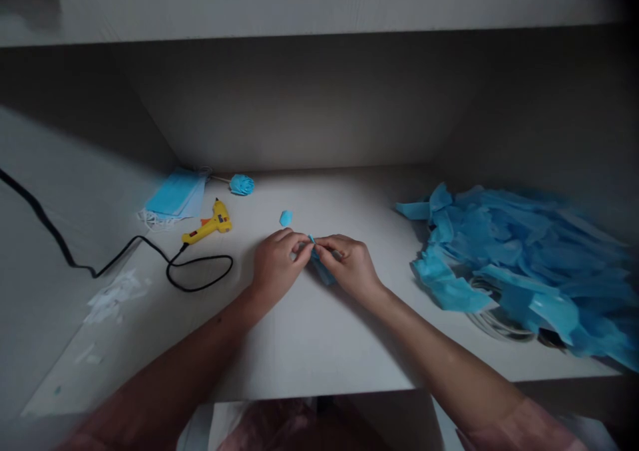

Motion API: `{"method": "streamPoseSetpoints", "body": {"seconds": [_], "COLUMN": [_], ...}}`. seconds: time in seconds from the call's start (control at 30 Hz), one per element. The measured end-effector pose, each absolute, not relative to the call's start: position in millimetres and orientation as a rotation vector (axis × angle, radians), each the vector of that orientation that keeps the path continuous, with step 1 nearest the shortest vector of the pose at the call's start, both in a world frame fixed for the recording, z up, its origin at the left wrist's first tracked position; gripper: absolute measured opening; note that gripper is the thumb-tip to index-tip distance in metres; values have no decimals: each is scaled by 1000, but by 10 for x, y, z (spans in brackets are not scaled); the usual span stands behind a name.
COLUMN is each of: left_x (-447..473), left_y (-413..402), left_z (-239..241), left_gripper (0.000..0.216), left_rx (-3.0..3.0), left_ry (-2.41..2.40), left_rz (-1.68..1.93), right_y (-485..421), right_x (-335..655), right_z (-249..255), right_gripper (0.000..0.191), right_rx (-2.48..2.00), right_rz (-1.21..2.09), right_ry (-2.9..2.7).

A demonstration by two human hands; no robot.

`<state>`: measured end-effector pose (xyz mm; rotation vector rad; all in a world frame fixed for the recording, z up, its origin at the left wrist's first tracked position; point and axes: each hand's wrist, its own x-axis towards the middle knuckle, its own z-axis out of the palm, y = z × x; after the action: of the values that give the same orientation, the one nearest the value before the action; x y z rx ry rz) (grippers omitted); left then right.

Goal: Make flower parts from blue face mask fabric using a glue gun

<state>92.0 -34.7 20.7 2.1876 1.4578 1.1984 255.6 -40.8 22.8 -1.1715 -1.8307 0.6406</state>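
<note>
My left hand (277, 261) and my right hand (349, 265) meet at the middle of the white desk (309, 331). Both pinch a small blue fabric strip (322, 271), whose lower end hangs between them onto the desk. The fingers of both hands are closed on it. A small blue scrap (285, 218) lies just beyond my left hand. A finished blue fabric rose (241, 184) on a thin stem lies further back to the left.
A yellow glue gun (210, 224) with a black cord (190, 271) lies at the left. A stack of blue face masks (176, 195) sits behind it. A large pile of blue fabric pieces (519, 258) covers the right side. White scraps (112, 298) lie at the left edge.
</note>
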Motion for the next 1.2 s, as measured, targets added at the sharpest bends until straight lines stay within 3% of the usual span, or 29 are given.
{"method": "streamPoseSetpoints", "body": {"seconds": [0.63, 0.93, 1.2], "left_x": [951, 920, 917], "left_y": [-362, -275, -259], "left_z": [215, 242, 250], "left_gripper": [7, 18, 21], "left_rx": [2086, 1496, 1356], "left_ry": [1387, 1251, 1073], "left_rz": [1263, 1248, 1032], "right_y": [-422, -336, -337], "right_x": [2563, 2613, 2634], "right_z": [260, 245, 316], "right_gripper": [24, 27, 27], "right_rx": [-1155, -1108, -1078], "right_rz": [652, 1201, 1363], "right_ry": [-1810, -1345, -1288]}}
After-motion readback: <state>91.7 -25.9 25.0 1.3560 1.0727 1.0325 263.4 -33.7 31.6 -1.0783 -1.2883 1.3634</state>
